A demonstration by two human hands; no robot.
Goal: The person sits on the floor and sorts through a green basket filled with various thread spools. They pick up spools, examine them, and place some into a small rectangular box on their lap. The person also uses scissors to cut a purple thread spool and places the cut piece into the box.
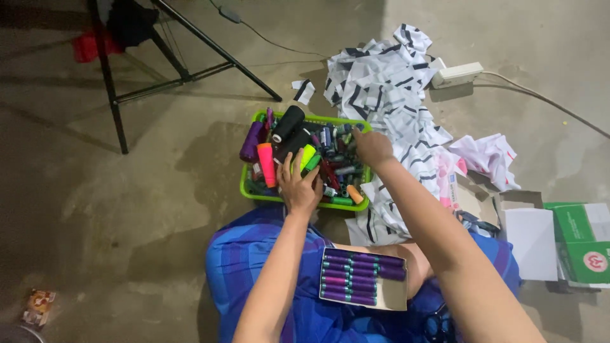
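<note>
A green plastic basket (pixel 248 191) sits on the concrete floor in front of my knees, heaped with several thread spools and cones in black, purple, orange, yellow-green and other colours. My left hand (pixel 299 186) rests on the spools at the basket's near edge, fingers spread, touching a yellow-green spool (pixel 307 155). My right hand (pixel 372 147) reaches into the basket's right side, fingers down among the small spools; what it grips is hidden. On my lap lies an open cardboard box (pixel 392 296) holding rows of purple spools (pixel 356 274).
A pile of black-and-white striped cloth scraps (pixel 387 89) lies right of the basket. A white power strip (pixel 457 73) and cable are behind it. Green-and-white boxes (pixel 581 241) stand at right. A black metal stand (pixel 171 63) is at back left. Scissors (pixel 437 327) lie on my lap.
</note>
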